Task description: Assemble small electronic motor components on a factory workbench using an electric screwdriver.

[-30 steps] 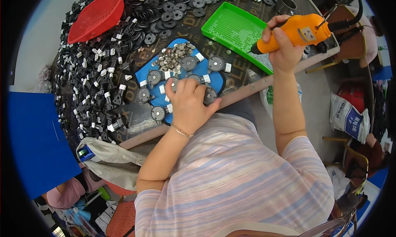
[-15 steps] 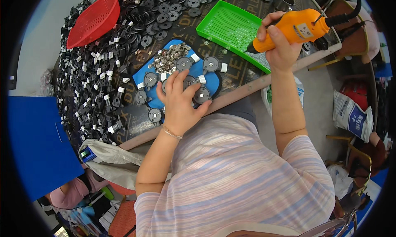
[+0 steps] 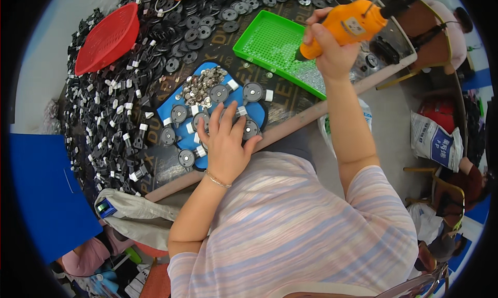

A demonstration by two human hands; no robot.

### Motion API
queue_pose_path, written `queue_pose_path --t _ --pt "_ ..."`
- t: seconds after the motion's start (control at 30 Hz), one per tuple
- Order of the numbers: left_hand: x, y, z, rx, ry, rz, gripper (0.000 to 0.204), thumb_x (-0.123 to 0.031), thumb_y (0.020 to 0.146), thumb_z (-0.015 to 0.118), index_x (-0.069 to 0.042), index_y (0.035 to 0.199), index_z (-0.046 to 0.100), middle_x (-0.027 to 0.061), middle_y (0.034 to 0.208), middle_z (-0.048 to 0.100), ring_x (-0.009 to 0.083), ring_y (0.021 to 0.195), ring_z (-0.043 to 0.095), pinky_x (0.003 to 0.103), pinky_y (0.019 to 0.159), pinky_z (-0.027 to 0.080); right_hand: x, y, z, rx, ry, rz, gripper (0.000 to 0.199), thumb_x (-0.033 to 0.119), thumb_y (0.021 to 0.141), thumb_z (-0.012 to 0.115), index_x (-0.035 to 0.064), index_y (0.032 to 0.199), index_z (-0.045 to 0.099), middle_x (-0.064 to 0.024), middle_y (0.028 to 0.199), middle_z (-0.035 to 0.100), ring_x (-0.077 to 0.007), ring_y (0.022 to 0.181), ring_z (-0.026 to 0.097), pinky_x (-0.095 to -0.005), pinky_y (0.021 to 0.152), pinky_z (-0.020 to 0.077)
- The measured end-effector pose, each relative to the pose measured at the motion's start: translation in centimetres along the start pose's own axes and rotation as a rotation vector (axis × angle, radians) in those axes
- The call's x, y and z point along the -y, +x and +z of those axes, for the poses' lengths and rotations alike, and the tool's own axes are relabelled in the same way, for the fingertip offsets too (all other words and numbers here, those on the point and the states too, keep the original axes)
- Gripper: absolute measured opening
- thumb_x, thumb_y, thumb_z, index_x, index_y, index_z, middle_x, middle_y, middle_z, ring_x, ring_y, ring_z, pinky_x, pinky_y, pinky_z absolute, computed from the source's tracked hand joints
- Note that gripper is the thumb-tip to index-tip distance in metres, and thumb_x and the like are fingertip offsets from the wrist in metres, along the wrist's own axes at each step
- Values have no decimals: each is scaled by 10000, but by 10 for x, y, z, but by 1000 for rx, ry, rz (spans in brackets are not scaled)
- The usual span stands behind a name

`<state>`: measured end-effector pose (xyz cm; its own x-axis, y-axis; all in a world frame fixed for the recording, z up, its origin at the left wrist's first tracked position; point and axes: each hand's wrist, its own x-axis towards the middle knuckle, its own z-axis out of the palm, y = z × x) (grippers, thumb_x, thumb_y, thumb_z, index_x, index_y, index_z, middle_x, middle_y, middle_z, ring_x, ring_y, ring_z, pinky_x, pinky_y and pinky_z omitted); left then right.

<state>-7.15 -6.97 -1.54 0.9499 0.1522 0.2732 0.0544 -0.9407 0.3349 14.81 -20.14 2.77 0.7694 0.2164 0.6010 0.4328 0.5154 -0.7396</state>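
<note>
My right hand (image 3: 332,52) is wrapped around an orange electric screwdriver (image 3: 348,24), whose dark nose points down over a green perforated tray (image 3: 249,50) with small shiny pieces inside. Fingers spread, my left hand (image 3: 227,150) rests over grey round wheels with white tabs on a blue mat (image 3: 257,110). One such wheel (image 3: 251,129) sits beside its thumb and index finger; others lie around the hand, partly covered by it. Beyond the fingertips is a heap of small silvery metal caps (image 3: 202,88). Whatever lies under the palm is hidden.
Black clip-like parts with white tabs (image 3: 116,127) are piled across the left of the table. A red basket (image 3: 109,39) stands on that pile. Loose black discs (image 3: 207,20) lie at the back. The table's wooden edge (image 3: 290,123) runs close in front of me.
The whole view has shifted, so the table sits further left and lower. The screwdriver's nose has moved slightly farther out over the tray. My left hand stays over the wheels.
</note>
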Motion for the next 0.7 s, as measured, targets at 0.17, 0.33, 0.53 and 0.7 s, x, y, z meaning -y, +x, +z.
queue_pose_path --t 0.17,0.33,0.53,0.7 --pt "-7 2 10 -29 12 -15 407 -381 721 666 -56 957 595 85 1276 451 298 1227 324 507 1004 101 -10 5 5 -7 -46 13 234 -37 735 606 -21 954 527 -112 776 579 -147 560 562 -255 545 468" --pt "-7 5 8 -26 5 -10 404 -339 699 687 -48 965 597 98 1286 425 299 1243 304 550 978 126 -11 2 9 6 -50 64 225 -31 735 606 -22 947 532 -104 756 579 -134 546 557 -246 528 461" --pt "-6 12 2 21 -1 -21 404 -348 650 711 -64 920 613 96 1312 410 305 1256 290 566 974 140 -11 3 10 26 -84 56 218 -34 734 606 -23 939 533 -94 736 577 -129 531 553 -244 511 460" --pt "-5 13 1 31 -8 -27 397 -359 641 717 -69 898 630 85 1332 399 302 1268 278 566 978 135 -11 3 10 29 -72 47 209 -37 740 602 -23 936 531 -90 725 574 -128 527 552 -241 502 459"
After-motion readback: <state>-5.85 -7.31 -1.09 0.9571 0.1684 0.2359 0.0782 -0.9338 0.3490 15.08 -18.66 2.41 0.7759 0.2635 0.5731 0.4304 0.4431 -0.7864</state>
